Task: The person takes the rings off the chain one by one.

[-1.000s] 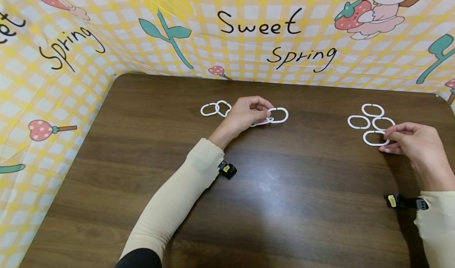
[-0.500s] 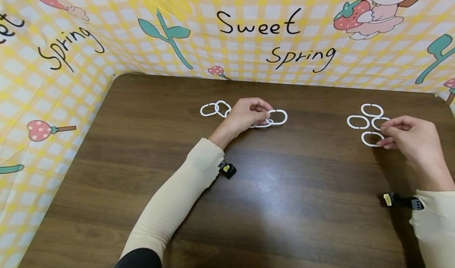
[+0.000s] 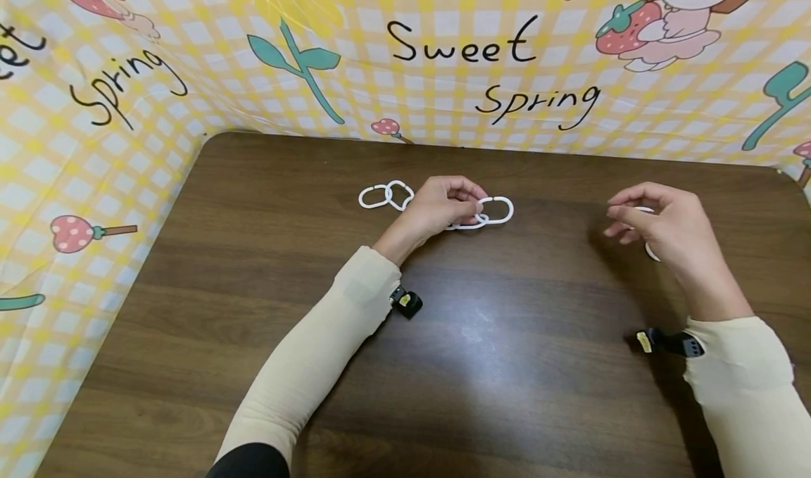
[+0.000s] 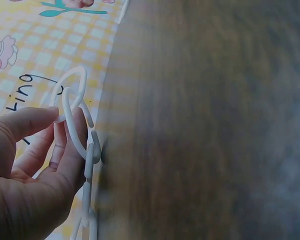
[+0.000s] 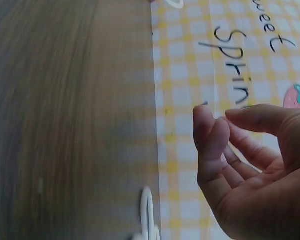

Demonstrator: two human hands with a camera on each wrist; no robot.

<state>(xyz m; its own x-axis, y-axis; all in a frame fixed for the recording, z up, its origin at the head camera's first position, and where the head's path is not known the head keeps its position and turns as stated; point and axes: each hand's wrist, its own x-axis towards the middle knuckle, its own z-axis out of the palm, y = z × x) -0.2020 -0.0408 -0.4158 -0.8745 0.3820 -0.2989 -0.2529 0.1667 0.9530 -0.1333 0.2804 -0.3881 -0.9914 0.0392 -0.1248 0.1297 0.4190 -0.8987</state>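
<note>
A chain of white plastic links [image 3: 511, 209] lies across the far middle of the table, its left end [image 3: 360, 198] flat on the wood. My left hand [image 3: 443, 200] pinches a link near the chain's right end and hides the middle part. In the left wrist view, thumb and fingers hold this link [image 4: 67, 112], while other links hang below. My right hand [image 3: 671, 224] hovers left of and over several loose white links [image 3: 652, 251], which it mostly covers. Its fingers are loosely bent, and nothing is plainly visible in them. In the right wrist view, loose links [image 5: 147, 210] show below the hand.
The dark wooden table [image 3: 304, 365] ends at a yellow-checked printed cloth [image 3: 437, 77] that rises behind it and along the left side. Each wrist wears a small black camera, such as the left one [image 3: 407, 302].
My right hand has let go of a loose link on the right and moved left, covering the group. My left hand stays in place on the chain, whose right end dipped slightly.
</note>
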